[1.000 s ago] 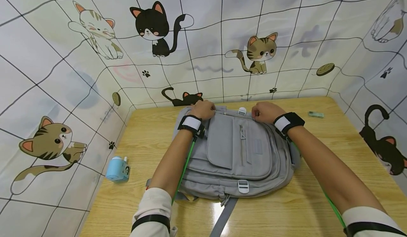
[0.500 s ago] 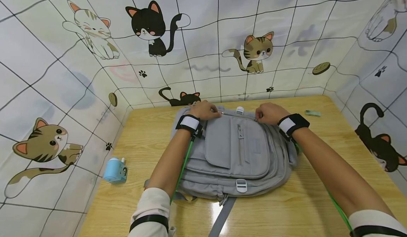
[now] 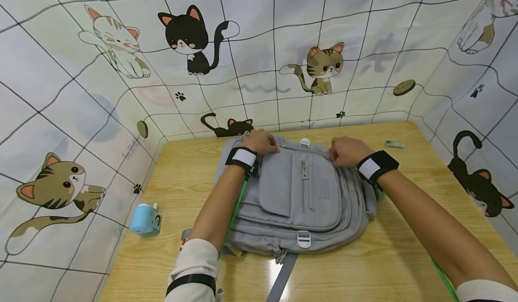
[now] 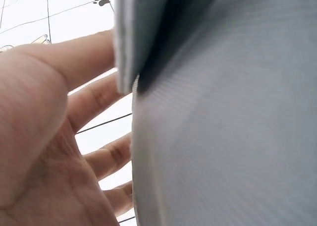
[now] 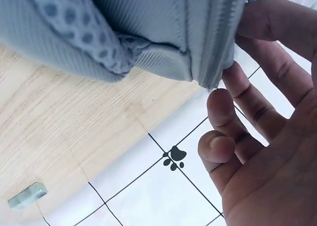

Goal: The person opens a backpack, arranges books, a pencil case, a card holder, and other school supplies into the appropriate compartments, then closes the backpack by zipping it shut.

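A grey backpack (image 3: 297,203) lies flat on the table, its front pockets facing up. At its far edge, my left hand (image 3: 259,141) pinches the fabric beside the left end of a zipper (image 3: 303,149). The left wrist view has that thumb and fingers on either side of a grey fabric edge (image 4: 126,42). My right hand (image 3: 350,151) grips the zipper further right, fingers curled; its pull is hidden. In the right wrist view, the fingers (image 5: 257,87) sit at the end of the zippered edge (image 5: 220,37), near a mesh side pocket (image 5: 74,23).
A light-blue boxy object (image 3: 145,219) with a white knob stands at the table's left edge. A small pale green block (image 3: 394,144) lies at the back right. A grey strap (image 3: 282,277) trails toward the front. Cat-printed sheeting (image 3: 259,68) encloses the table (image 3: 364,266).
My right hand has slid to the right along the backpack's far edge, and more of the zipper line shows between the hands. My left hand has stayed nearly in place.
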Action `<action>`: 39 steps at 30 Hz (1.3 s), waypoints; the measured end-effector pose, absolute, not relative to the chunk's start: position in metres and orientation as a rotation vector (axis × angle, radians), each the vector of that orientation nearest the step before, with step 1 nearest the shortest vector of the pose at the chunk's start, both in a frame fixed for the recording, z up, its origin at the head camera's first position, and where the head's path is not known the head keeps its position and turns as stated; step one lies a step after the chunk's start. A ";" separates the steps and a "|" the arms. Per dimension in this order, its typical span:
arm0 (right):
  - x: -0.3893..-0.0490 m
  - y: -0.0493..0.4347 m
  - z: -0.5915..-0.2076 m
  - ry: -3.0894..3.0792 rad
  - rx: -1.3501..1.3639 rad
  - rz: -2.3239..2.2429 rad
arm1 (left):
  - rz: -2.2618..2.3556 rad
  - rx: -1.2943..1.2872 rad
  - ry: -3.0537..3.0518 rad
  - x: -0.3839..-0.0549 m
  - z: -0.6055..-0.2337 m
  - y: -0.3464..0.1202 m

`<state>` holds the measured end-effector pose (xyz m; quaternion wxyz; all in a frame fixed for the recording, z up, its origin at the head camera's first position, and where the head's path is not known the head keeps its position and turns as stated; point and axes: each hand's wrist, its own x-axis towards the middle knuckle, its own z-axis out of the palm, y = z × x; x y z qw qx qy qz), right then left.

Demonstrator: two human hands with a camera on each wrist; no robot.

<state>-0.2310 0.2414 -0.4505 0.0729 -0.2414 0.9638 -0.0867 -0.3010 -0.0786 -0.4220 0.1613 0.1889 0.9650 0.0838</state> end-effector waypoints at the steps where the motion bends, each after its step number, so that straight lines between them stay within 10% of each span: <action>1: -0.229 0.241 -0.451 2.898 -0.726 -0.252 | 0.234 0.536 2.760 -0.300 -0.422 -0.079; 23: -0.209 0.257 -0.463 2.987 -0.784 -0.237 | 0.131 0.885 2.660 -0.279 -0.364 -0.019; 39: -0.229 0.250 -0.485 3.194 -0.738 -0.242 | -0.075 0.914 2.797 -0.272 -0.455 0.062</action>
